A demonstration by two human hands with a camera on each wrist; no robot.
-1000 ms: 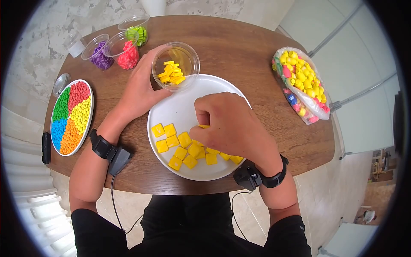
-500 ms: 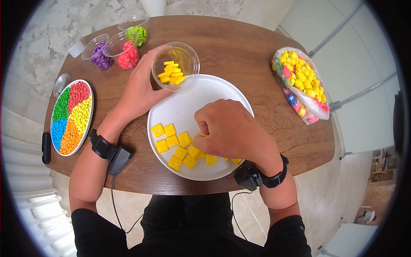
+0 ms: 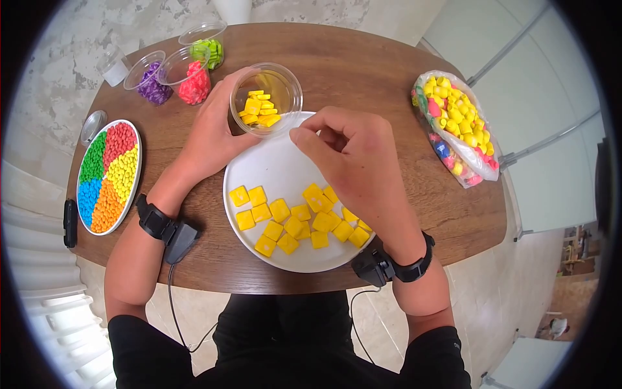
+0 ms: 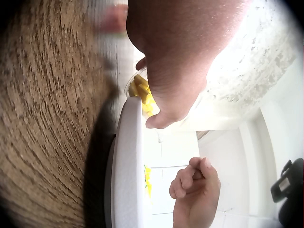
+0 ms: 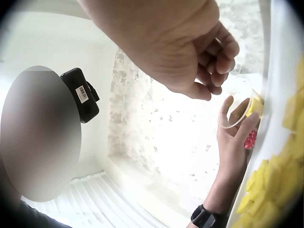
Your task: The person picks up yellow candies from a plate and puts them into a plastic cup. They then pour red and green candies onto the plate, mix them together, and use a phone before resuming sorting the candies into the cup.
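Note:
My left hand (image 3: 210,126) grips a clear plastic cup (image 3: 293,87) at the back-left rim of a round white plate (image 3: 262,162). Small yellow squares (image 3: 259,111) lie in the cup. Just right of it, over the plate, is my right hand (image 3: 353,146), its fingers loosely bent. In the right wrist view nothing shows between those fingertips (image 5: 225,65). Flat yellow square pieces (image 3: 280,209) are spread over the near half of the plate, some overlapping. The left wrist view shows the plate's side (image 4: 127,166) and the right hand (image 4: 197,190) beyond it.
Cups of purple (image 3: 154,87), pink (image 3: 194,87) and green pieces (image 3: 207,53) stand back left. An oval dish (image 3: 138,178) of small coloured pieces in sections lies at left. At right sits a bag (image 3: 457,129) of yellow and pink pieces. The wooden table (image 3: 363,71) has a curved edge.
My right hand has lifted from the yellow pieces and moved back toward the cup. One more yellow square now shows on top inside the cup. The left hand and cup stay put.

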